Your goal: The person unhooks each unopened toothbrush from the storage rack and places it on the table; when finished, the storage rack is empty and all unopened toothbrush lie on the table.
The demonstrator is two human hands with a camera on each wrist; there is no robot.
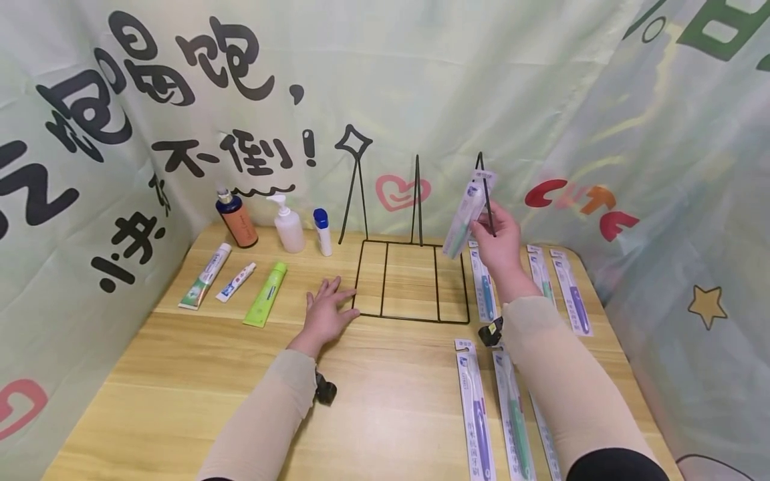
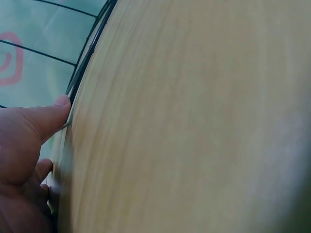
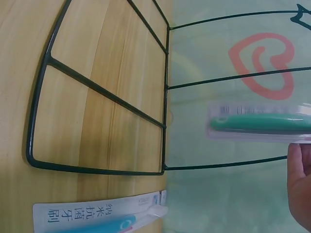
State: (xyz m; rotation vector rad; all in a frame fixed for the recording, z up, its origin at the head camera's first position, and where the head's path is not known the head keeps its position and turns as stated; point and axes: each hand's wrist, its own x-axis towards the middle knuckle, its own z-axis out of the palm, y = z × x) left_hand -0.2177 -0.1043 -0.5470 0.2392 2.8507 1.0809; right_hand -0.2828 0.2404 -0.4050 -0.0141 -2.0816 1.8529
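Observation:
My right hand (image 1: 500, 244) holds a packaged toothbrush (image 1: 466, 217) by the side of its card, raised at the right-hand upright of a black wire display rack (image 1: 421, 319). The card's top overlaps that upright's tip in the head view. A green handle (image 3: 262, 123) shows through the clear pack in the right wrist view. At the rack's front left corner lies my left hand (image 1: 327, 310), fingers spread over the table. Its thumb (image 2: 53, 114) touches the base wire in the left wrist view. The rack's other two uprights carry nothing.
Packaged toothbrushes lie right of the rack, including a blue one (image 1: 483, 287) and a purple one (image 1: 571, 294). Several more lie nearer me, among them a green one (image 1: 513, 414). Toothpaste tubes (image 1: 265, 297) and a pump bottle (image 1: 290, 228) are at the left. A cloth backdrop (image 1: 511, 87) encloses the table.

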